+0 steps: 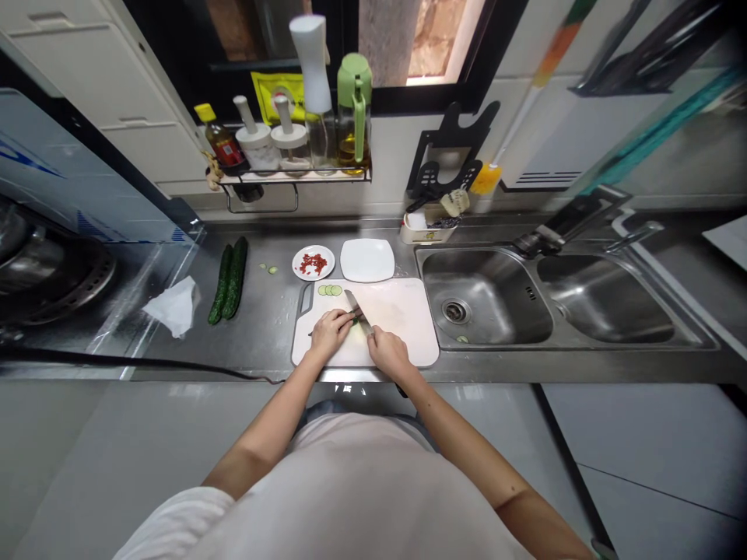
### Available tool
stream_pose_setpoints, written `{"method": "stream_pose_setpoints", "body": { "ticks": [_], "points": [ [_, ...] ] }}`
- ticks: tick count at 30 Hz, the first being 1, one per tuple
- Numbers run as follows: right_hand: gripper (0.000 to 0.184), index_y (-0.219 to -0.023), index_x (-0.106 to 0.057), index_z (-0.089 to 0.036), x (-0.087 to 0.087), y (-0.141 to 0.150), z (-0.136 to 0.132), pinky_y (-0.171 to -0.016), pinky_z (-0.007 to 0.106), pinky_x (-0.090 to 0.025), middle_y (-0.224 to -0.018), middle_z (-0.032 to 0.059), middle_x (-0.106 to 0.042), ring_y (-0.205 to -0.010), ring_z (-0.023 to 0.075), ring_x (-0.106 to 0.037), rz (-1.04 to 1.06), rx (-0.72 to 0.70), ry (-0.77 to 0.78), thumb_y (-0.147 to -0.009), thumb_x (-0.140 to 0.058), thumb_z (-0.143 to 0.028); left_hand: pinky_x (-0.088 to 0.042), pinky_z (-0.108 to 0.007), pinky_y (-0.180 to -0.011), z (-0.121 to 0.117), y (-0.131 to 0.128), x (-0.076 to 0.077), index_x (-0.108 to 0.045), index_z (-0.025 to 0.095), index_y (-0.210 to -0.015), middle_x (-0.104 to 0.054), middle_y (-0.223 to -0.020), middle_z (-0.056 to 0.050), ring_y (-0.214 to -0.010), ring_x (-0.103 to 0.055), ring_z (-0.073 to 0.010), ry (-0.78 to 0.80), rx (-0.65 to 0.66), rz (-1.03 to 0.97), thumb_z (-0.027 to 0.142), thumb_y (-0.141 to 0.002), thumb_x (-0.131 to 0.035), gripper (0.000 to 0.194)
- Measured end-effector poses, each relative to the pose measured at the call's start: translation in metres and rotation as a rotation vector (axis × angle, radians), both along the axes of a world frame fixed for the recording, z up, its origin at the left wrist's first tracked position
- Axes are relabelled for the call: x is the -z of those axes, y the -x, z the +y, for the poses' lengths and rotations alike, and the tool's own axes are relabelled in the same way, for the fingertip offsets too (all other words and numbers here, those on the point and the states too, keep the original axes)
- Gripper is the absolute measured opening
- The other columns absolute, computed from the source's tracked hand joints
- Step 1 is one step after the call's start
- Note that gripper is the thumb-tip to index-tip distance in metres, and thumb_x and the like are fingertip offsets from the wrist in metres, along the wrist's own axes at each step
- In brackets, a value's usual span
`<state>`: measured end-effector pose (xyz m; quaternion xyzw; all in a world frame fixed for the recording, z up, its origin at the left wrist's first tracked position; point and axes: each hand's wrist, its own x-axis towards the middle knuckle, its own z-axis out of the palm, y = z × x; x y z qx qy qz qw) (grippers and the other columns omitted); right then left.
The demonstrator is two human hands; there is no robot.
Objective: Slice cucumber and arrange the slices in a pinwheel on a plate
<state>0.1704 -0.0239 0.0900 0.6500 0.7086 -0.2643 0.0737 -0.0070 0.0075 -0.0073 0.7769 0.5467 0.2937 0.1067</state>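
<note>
On a white cutting board (402,311) my left hand (330,330) is curled over a piece of cucumber (353,320), fingers closed and pressing it down. Gripping a knife (355,305) by the handle, my right hand (390,351) keeps the blade pointed away from me, against the cucumber right by my left fingertips. Three cucumber slices (330,290) lie at the board's far left corner.
Two whole cucumbers (229,280) and a crumpled tissue (173,305) lie left of the board. A small plate of chopped red chilli (313,263) and an empty white plate (367,259) sit behind it. A double sink (487,295) is to the right, a stove (52,272) far left.
</note>
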Motion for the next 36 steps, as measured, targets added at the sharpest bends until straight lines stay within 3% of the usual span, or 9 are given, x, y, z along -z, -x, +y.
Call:
{"method": "stream_pose_setpoints", "body": {
  "ticks": [24,36],
  "points": [
    [0.029,-0.111,-0.058,-0.013,0.01,-0.005,-0.013,-0.074,0.03,-0.042,-0.1,0.0163,-0.068,-0.094,0.0248,-0.065,-0.015,-0.039,0.054,-0.094,-0.036,-0.02,-0.048,-0.031,-0.085,0.002,0.0,-0.002,-0.071,0.025,-0.105,-0.067,-0.103,-0.004,-0.095,-0.059,-0.0177,0.023,0.013,0.014,0.029,-0.092,-0.054,0.022],
    [0.031,-0.114,-0.059,-0.012,0.006,0.007,0.004,-0.078,0.03,-0.043,-0.103,0.0166,-0.068,-0.098,0.0243,-0.064,0.007,-0.041,0.038,-0.093,-0.036,-0.018,-0.048,-0.031,-0.086,0.002,0.002,-0.002,-0.07,0.025,-0.108,-0.066,-0.106,-0.004,-0.097,-0.059,-0.0179,0.039,0.028,0.024,0.029,-0.093,-0.053,0.023]
  ]
}}
